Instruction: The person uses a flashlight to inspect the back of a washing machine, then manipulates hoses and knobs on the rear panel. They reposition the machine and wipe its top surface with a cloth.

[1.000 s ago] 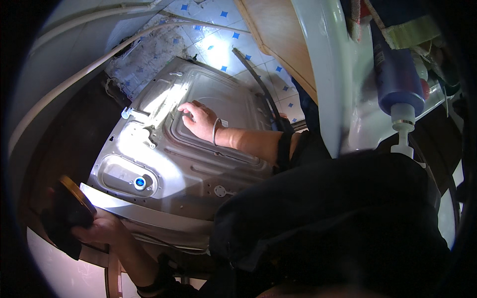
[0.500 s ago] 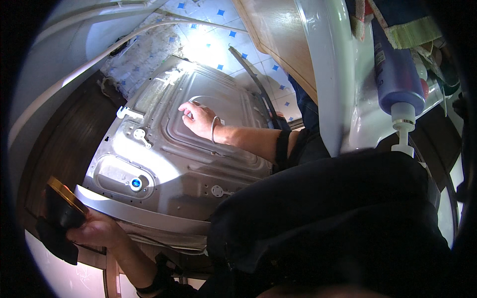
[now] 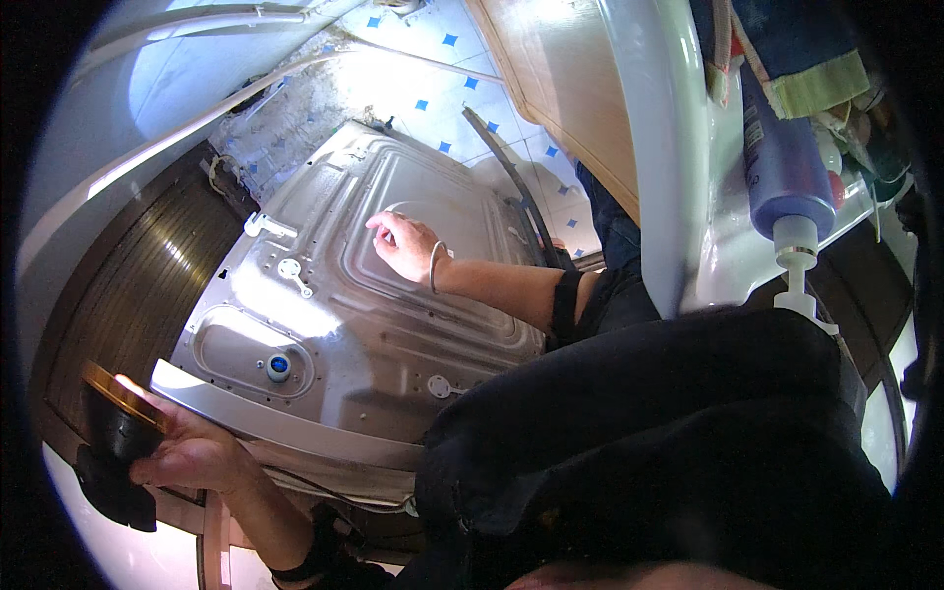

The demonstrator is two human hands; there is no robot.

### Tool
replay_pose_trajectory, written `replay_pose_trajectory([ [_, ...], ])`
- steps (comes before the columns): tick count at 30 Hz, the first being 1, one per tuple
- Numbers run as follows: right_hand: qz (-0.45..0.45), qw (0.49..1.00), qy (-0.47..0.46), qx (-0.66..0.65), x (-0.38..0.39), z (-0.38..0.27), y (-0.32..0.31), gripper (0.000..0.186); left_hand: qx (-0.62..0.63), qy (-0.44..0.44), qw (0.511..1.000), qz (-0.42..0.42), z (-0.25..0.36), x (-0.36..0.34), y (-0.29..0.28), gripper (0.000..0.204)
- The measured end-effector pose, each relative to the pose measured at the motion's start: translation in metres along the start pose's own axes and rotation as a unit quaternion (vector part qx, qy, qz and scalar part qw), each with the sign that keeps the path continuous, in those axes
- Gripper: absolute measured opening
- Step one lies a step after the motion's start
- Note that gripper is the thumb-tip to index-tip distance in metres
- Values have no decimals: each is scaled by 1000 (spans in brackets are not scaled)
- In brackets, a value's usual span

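Note:
A stamped silver metal panel (image 3: 369,364) lies across the middle, with white fittings (image 3: 290,270) and a blue-centred round cap (image 3: 278,367) in an oval recess. My right hand (image 3: 403,246), with a bangle at the wrist, is over the panel's middle, fingers loosely curled and apart, holding nothing; whether they touch it I cannot tell. My left hand (image 3: 197,452) grips a black object (image 3: 123,423) with a gold rim, perhaps a lamp, beside the panel's near left corner.
Hoses (image 3: 246,93) run along the left wall above a dark floor strip (image 3: 128,275). Tiles with blue diamonds (image 3: 423,79) lie behind the panel, beside a dark strip (image 3: 501,147). At right are a wooden board (image 3: 551,79), a white basin (image 3: 664,197), a purple pump bottle (image 3: 787,177) and cloths (image 3: 806,59).
The light has shifted off the bright floor spot, showing more of the left floor strip. My left hand and its object have dropped slightly; my right hand appears a little further right and lower.

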State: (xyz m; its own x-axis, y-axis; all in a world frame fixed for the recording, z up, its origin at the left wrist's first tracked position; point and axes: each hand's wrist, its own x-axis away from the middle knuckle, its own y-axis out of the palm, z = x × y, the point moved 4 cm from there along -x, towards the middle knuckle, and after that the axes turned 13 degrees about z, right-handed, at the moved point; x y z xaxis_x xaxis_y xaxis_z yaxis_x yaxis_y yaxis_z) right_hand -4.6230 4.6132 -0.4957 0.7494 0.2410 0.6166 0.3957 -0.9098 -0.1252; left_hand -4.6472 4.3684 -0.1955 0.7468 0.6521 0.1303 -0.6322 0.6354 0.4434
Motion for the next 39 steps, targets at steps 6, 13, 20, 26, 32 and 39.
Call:
replay_pose_trajectory([
  [6,26,998,-59,10,1,-1,2,24,-94,169,969,157,-1,4,5,65],
  [13,20,998,-62,1,3,-5,0,24,-47,135,972,189,-9,0,18,64],
  [20,21,998,-64,-8,10,-22,-9,23,-217,192,929,228,-4,3,-3,54],
  [26,2,999,-36,40,17,-27,-22,22,-648,406,636,103,8,-1,7,30],
  [32,-37,994,-37,97,20,-12,-48,25,-578,358,721,134,0,0,14,25],
  [39,-60,987,-48,143,18,3,-58,27,-319,248,885,230,-9,1,11,34],
])
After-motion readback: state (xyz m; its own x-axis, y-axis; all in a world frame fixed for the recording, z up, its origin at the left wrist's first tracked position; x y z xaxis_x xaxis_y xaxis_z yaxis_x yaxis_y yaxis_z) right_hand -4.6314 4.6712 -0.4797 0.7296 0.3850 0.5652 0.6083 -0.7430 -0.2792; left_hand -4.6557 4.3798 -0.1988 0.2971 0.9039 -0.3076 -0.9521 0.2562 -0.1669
